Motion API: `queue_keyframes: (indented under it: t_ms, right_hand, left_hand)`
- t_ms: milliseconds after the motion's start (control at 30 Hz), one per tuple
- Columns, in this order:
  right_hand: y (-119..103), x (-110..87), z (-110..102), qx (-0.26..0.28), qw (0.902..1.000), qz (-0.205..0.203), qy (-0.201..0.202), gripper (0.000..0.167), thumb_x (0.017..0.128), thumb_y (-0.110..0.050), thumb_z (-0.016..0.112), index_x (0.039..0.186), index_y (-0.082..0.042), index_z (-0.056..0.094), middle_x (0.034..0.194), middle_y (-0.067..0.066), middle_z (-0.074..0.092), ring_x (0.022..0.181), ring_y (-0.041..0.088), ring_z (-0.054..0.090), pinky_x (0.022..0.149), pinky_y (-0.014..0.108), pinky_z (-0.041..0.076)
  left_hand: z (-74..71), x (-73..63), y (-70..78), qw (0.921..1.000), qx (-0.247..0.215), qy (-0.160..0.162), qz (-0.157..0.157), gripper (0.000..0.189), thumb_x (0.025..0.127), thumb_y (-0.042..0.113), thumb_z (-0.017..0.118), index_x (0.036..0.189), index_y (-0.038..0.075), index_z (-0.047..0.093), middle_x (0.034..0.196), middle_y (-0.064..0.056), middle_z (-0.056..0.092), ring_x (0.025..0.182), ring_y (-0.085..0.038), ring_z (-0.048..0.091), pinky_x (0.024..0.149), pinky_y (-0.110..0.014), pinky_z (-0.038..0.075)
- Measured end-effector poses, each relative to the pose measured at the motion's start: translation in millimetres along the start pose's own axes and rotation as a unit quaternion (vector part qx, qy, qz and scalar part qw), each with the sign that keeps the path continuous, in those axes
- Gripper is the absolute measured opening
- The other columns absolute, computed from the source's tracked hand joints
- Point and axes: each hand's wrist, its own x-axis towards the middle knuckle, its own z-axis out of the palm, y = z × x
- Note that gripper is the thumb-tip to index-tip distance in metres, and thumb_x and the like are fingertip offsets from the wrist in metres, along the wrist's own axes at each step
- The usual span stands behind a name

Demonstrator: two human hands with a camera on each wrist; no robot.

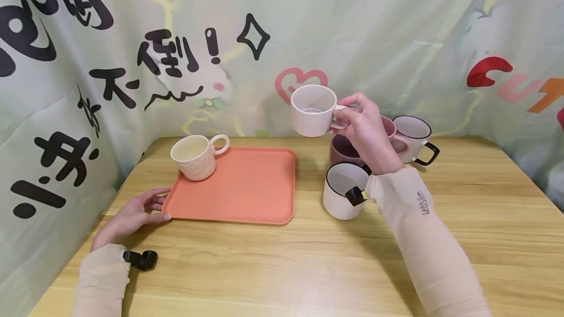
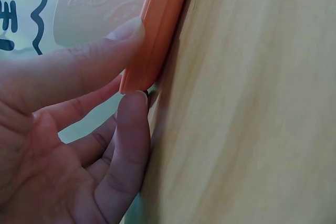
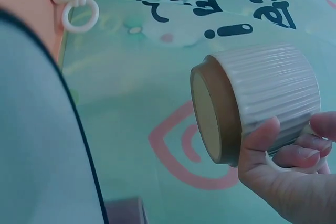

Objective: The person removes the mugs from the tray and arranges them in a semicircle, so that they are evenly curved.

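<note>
A white ribbed mug [image 1: 312,119] is up in the air, upright, its handle gripped by my right hand [image 1: 359,121]. The right wrist view shows the brown band around the base of this mug [image 3: 273,95]. With thumb and fingers, my left hand [image 1: 142,212] holds the near left corner of an orange tray [image 1: 251,185], which lies on the table. A cream mug with a raised pattern [image 1: 196,163] stands at the tray's far left, its ring handle pointing right.
Below my right forearm stands a white ribbed mug with a black rim [image 1: 341,204]. Behind it are a dark mauve mug [image 1: 337,150], a pink mug [image 1: 389,126] partly hidden by my hand, and a white mug with a black handle [image 1: 411,133]. A printed curtain [image 1: 374,28] hangs behind the wooden table [image 1: 246,268].
</note>
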Motion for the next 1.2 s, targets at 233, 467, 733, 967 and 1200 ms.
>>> queue_keyframes:
  t_ms: [233,467,733,967,1200]
  right_hand:
    - [-6.2,-7.2,-16.6,0.007,0.9999,0.004,0.014,0.015,0.096,0.013,0.047,0.098,-0.001,0.046,0.068,0.004,0.042,0.067,0.018,0.038,0.064,0.034,0.049]
    - [-8.6,-12.2,-34.5,0.022,0.9993,-0.008,0.029,0.015,0.095,0.015,0.048,0.097,0.000,0.046,0.073,0.007,0.049,0.065,0.018,0.042,0.062,0.031,0.052]
    - [-10.2,-18.0,-52.2,0.066,0.9956,-0.027,0.062,0.017,0.095,0.017,0.049,0.099,0.001,0.044,0.073,0.008,0.052,0.064,0.017,0.046,0.063,0.032,0.056]
    - [-10.8,-21.3,-66.5,0.104,0.9889,-0.045,0.096,0.019,0.094,0.018,0.052,0.098,0.001,0.046,0.080,0.011,0.056,0.063,0.018,0.049,0.060,0.033,0.057]
    - [-11.2,-24.8,-79.1,0.133,0.9842,-0.062,0.100,0.019,0.093,0.022,0.050,0.095,0.003,0.047,0.077,0.014,0.062,0.062,0.021,0.056,0.059,0.034,0.056]
  left_hand:
    - [0.6,-0.7,0.4,1.0000,0.007,0.002,0.000,0.075,0.090,0.009,0.077,0.147,-0.014,0.036,0.121,-0.024,0.061,0.099,-0.014,0.060,0.079,-0.023,0.052]
    - [-0.1,0.0,-0.2,0.9999,0.010,0.004,-0.002,0.074,0.090,0.009,0.077,0.147,-0.015,0.036,0.120,-0.023,0.062,0.100,-0.018,0.060,0.079,-0.023,0.052]
    - [0.6,-0.9,1.1,1.0000,0.004,0.007,0.001,0.074,0.089,0.009,0.077,0.147,-0.015,0.037,0.120,-0.024,0.062,0.098,-0.013,0.060,0.079,-0.023,0.052]
    - [-0.5,-1.9,1.2,1.0000,0.002,0.005,0.002,0.074,0.089,0.009,0.077,0.147,-0.015,0.036,0.121,-0.024,0.062,0.098,-0.012,0.060,0.079,-0.023,0.052]
    - [-0.1,-1.9,0.7,1.0000,0.002,0.002,0.007,0.074,0.090,0.008,0.077,0.146,-0.016,0.035,0.120,-0.024,0.061,0.099,-0.015,0.060,0.078,-0.023,0.052]
